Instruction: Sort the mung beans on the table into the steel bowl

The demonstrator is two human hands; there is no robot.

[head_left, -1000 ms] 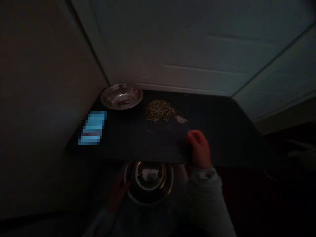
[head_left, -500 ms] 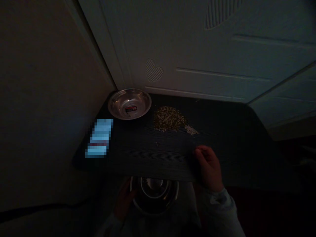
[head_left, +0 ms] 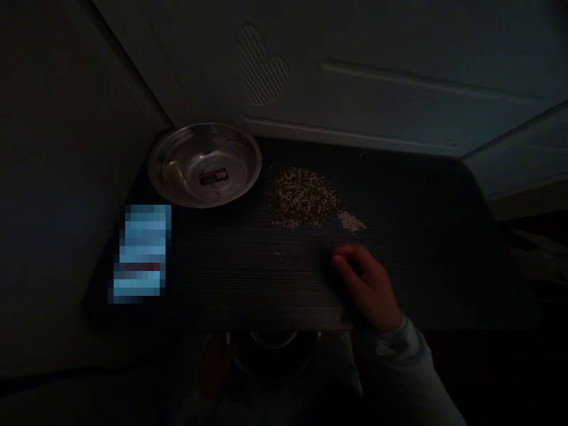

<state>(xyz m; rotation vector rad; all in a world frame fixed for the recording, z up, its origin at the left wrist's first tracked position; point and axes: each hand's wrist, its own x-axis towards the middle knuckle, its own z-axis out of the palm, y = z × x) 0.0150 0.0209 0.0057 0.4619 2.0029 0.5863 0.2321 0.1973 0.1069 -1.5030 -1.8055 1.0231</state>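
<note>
My right hand [head_left: 370, 287] hovers close over the dark table, its thumb and fingertips pressed together in a pinch. Anything between those fingertips is too small or dark to see. Just beyond it lies a pile of mixed greenish and white grains [head_left: 304, 198], with a small heap of white grains [head_left: 352, 222] at its right lower edge. Below the table's front edge, my left hand [head_left: 216, 365] grips the left rim of a metal bowl [head_left: 275, 358] at my lap. The table hides part of that bowl, and the left fingers are dim.
A shallow steel basin [head_left: 239, 177] with a dark label in it stands at the table's back left. In front of it lies a bright, pixelated phone-like screen [head_left: 142, 248]. A few stray grains [head_left: 278, 255] dot the table [head_left: 421, 236]. A white panel with a heart relief [head_left: 264, 68] rises behind.
The view has come closer to the table. My right hand has shifted a little left, still pinched. Less of the bowl at my lap shows; my left hand stays at its rim.
</note>
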